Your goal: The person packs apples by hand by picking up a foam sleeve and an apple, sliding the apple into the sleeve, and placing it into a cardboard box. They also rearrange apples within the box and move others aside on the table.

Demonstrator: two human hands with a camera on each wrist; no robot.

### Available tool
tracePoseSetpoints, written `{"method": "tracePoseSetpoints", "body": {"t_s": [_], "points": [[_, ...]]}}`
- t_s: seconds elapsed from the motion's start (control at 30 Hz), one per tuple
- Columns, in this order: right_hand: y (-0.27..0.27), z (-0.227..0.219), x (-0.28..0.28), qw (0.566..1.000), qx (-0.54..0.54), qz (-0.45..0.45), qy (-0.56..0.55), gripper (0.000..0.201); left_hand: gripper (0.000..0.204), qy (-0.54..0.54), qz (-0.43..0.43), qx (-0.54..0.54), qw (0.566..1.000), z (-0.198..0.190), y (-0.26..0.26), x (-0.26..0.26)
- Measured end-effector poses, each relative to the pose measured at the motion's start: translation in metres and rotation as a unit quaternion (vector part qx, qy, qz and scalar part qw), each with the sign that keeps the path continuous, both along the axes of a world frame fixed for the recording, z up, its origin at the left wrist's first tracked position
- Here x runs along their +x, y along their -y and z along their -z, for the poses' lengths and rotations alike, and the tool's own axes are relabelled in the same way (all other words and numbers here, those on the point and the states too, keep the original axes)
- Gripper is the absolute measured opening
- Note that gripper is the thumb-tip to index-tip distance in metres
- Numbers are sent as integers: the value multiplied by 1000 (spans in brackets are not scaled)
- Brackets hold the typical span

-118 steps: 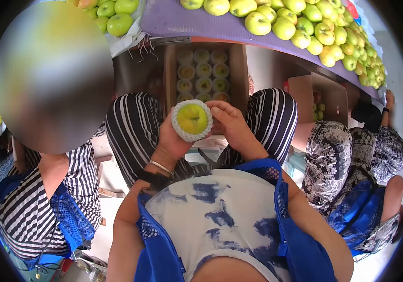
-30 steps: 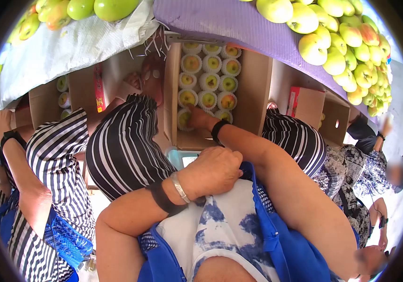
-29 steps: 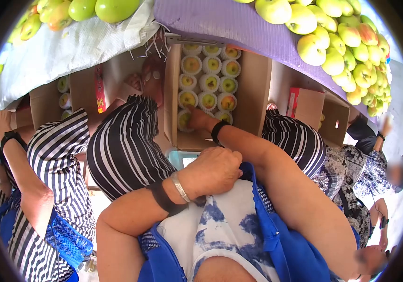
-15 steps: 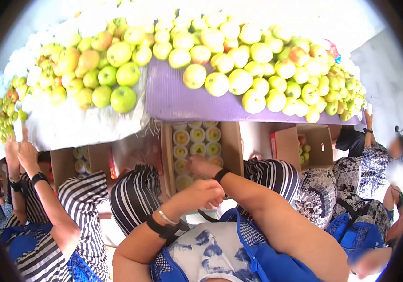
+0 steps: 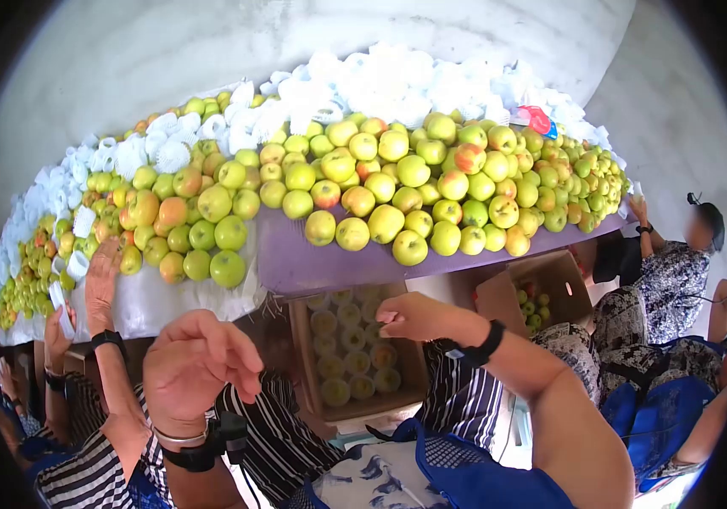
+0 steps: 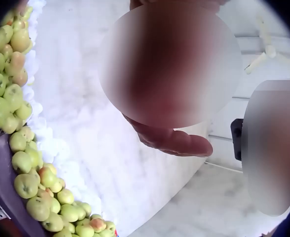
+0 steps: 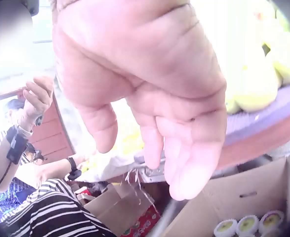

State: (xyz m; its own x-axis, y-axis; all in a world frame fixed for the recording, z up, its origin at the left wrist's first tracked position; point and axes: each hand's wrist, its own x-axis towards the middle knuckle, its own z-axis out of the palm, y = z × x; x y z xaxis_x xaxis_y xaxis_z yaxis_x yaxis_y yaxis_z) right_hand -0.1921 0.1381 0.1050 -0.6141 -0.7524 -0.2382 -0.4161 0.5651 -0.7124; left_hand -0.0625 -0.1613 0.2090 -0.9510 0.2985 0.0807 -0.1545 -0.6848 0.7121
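My left hand (image 5: 198, 365) is raised at the left of the head view, palm up with loosely bent fingers and nothing in it. My right hand (image 5: 427, 318) hovers over the back of an open cardboard box (image 5: 302, 365), below the table edge. Its fingers hang relaxed around empty air in the right wrist view. Inside the box, rows of apples in white foam nets (image 5: 357, 362) sit side by side. Loose green-yellow apples (image 5: 385, 222) are heaped on the table in front of me. A blurred patch covers much of the left hand in its wrist view.
White foam nets (image 5: 380, 81) are piled behind the apples. A purple cover (image 5: 329, 267) lines the table's front edge. At the right stands another box (image 5: 499, 297) with apples. A neighbour's hand (image 5: 102, 267) reaches the table at left; other people sit on both sides.
The right hand has come up out of the box of wrapped apples. The left hand has risen and moved left, away from the chest. The head view has tilted up towards the table.
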Motion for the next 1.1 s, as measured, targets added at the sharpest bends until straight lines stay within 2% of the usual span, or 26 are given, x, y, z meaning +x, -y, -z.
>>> {"method": "tracePoseSetpoints", "body": {"t_s": [0.1,0.17,0.23,0.3,0.4,0.43,0.5,0.63,0.73,0.87,0.97,1.0,1.1], "points": [[-20,-35,-21,999,-11,31,9,26,23,-28,-2,14,1000,1,-2,-21],[-26,-64,-47,996,5,42,-79,27,25,-49,-14,29,998,35,-11,-54],[-32,-94,-75,991,-46,114,-60,25,30,35,-85,36,995,80,-24,-87],[-36,-122,-107,983,-35,180,-9,21,31,91,-76,36,992,111,-34,-105],[-36,-148,-170,979,5,200,-33,23,30,98,-18,77,992,144,-48,-113],[-32,-155,-189,978,5,206,-36,24,30,100,-7,59,993,148,-51,-115],[-7,-153,-220,963,-88,253,-16,27,30,103,13,23,994,152,-55,-120],[57,-113,-281,912,-269,304,67,40,31,99,-18,68,993,147,-51,-128],[94,-91,-309,850,-349,363,155,56,30,95,-61,79,990,145,-44,-129],[114,-68,-345,779,-395,444,197,66,30,78,-73,87,990,148,-37,-130],[103,-62,-351,808,-418,387,152,62,29,69,-86,67,992,149,-35,-131],[104,-67,-341,811,-425,386,116,49,29,67,-90,55,992,148,-35,-131],[90,-78,-295,810,-513,209,191,37,30,63,-109,58,990,146,-35,-132]]}}
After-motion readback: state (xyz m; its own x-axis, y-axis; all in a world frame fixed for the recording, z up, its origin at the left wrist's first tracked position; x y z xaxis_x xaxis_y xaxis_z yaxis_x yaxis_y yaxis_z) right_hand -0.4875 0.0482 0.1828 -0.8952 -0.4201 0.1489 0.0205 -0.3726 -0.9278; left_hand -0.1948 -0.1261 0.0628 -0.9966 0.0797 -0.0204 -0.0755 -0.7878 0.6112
